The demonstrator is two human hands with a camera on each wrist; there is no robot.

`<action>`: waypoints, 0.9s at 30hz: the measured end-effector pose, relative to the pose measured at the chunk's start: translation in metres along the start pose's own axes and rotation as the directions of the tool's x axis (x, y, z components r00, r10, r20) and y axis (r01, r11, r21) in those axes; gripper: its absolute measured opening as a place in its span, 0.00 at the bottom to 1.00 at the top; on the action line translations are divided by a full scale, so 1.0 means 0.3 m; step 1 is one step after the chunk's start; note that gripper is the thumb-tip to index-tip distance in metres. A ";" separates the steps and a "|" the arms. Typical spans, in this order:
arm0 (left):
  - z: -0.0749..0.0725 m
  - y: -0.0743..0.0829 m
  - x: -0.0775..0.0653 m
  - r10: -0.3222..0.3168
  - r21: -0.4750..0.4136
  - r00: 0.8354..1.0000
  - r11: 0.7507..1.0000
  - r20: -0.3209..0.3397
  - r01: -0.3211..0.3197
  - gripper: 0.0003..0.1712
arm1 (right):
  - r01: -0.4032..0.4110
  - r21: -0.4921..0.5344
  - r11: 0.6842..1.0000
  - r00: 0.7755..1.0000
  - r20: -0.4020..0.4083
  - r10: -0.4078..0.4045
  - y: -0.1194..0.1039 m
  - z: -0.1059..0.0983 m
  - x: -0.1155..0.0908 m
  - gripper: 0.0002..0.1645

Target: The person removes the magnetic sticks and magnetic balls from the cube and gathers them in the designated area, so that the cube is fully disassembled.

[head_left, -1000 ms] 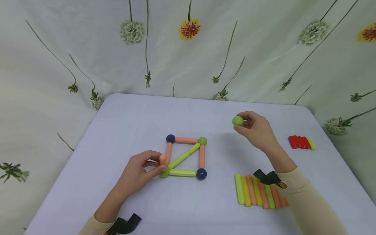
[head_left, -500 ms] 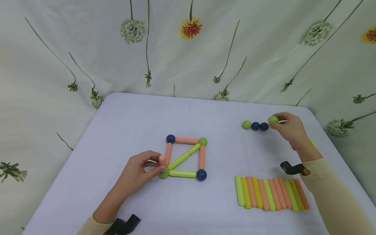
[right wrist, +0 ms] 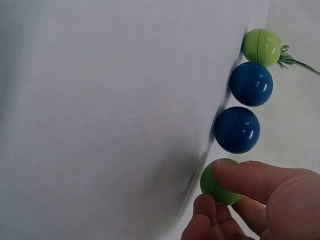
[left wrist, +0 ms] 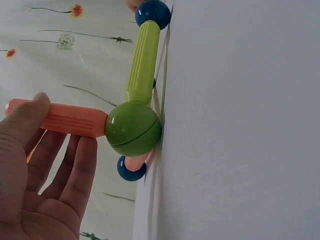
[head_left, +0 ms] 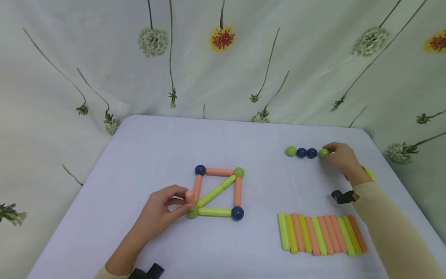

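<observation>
My left hand (head_left: 162, 209) pinches an orange stick (left wrist: 75, 119) between thumb and fingers. The stick stands upright on a green ball (left wrist: 132, 129), the near left corner of a flat square built from sticks and balls. Orange and light green sticks (head_left: 216, 212) form its sides. A dark blue ball (head_left: 237, 213) sits at the near right corner, and a light green diagonal (head_left: 210, 196) crosses the middle. At the back right, my right hand (head_left: 343, 159) holds another green ball (right wrist: 211, 184) at the table, beside two dark blue balls (right wrist: 237, 130) in a row.
A green ball (head_left: 290, 151) ends the row on the left. Several green, yellow and orange sticks (head_left: 315, 236) lie side by side at the front right. Behind the right wrist, a partly hidden light green piece (head_left: 370, 174) lies with red ones. A flowered cloth hangs behind the table.
My right hand has carried the green ball rightward and lowered it to the right end of the ball row. The left hand keeps its hold on the orange stick.
</observation>
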State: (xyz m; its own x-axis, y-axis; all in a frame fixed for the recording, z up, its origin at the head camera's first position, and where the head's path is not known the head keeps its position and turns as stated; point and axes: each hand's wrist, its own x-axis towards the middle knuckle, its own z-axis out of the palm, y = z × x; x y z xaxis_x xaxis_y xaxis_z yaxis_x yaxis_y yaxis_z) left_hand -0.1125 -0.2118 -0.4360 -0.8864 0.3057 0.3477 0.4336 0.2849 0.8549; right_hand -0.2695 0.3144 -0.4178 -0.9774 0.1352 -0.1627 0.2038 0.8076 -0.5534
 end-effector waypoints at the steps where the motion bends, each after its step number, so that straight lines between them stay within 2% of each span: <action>1: 0.000 0.000 -0.003 0.002 -0.005 1.000 1.000 0.000 -0.002 0.16 | 0.001 -0.004 1.000 1.000 0.008 -0.001 -0.002 0.007 0.005 0.28; 7: 0.000 0.002 -0.012 0.014 -0.024 1.000 1.000 0.009 -0.014 0.16 | 0.010 -0.019 1.000 0.999 0.045 -0.009 -0.020 0.029 0.019 0.27; 11: -0.003 0.003 -0.006 0.021 -0.012 1.000 1.000 0.017 -0.021 0.16 | 0.011 -0.047 0.999 0.999 0.047 -0.009 -0.030 0.017 0.016 0.30; 18: -0.009 0.007 0.001 0.010 0.014 1.000 1.000 0.021 -0.010 0.15 | -0.032 -0.036 0.999 0.997 0.069 0.034 -0.042 -0.011 -0.007 0.35; 23: -0.008 0.005 -0.003 0.019 0.005 1.000 1.000 0.023 -0.019 0.15 | -0.009 -0.066 0.998 0.999 0.049 0.013 -0.038 -0.012 -0.019 0.34; 27: -0.006 0.004 -0.002 0.030 0.027 0.999 0.999 0.026 -0.031 0.15 | 0.030 -0.093 0.995 1.000 0.003 -0.030 -0.035 -0.017 -0.031 0.34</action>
State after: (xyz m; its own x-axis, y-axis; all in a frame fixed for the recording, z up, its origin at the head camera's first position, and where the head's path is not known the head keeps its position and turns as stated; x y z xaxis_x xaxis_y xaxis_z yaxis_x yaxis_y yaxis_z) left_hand -0.1117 -0.2134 -0.4345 -0.8685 0.3374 0.3631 0.4648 0.2998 0.8331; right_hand -0.2627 0.3074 -0.4063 -0.9829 0.1094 -0.1480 0.1680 0.8613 -0.4795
